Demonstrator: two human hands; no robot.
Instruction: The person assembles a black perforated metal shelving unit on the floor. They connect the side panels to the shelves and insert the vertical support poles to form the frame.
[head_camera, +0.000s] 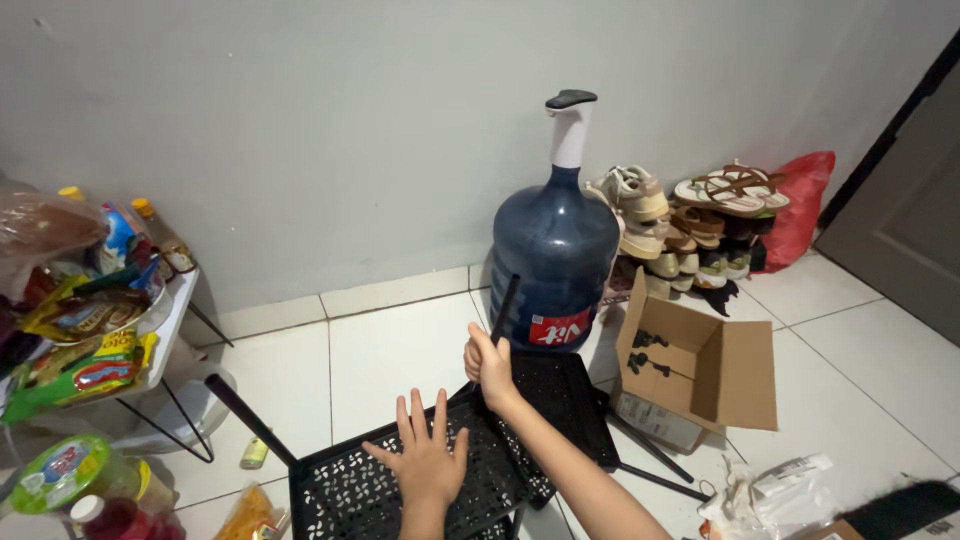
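Note:
A black perforated metal shelf tray (350, 490) lies low in front of me, with a second black tray (570, 400) beside it to the right. My left hand (425, 455) rests flat on the nearer tray, fingers spread. My right hand (488, 362) is closed around a thin black pole (505, 300) that rises upright in front of the water jug. Another black pole (245, 415) sticks up at the left corner of the tray.
A large blue water jug (555, 250) with a white pump stands by the wall. An open cardboard box (700, 370) with small black parts sits to the right, shoes (690, 225) stacked behind it. A white table (170, 320) crowded with snack packets stands at left.

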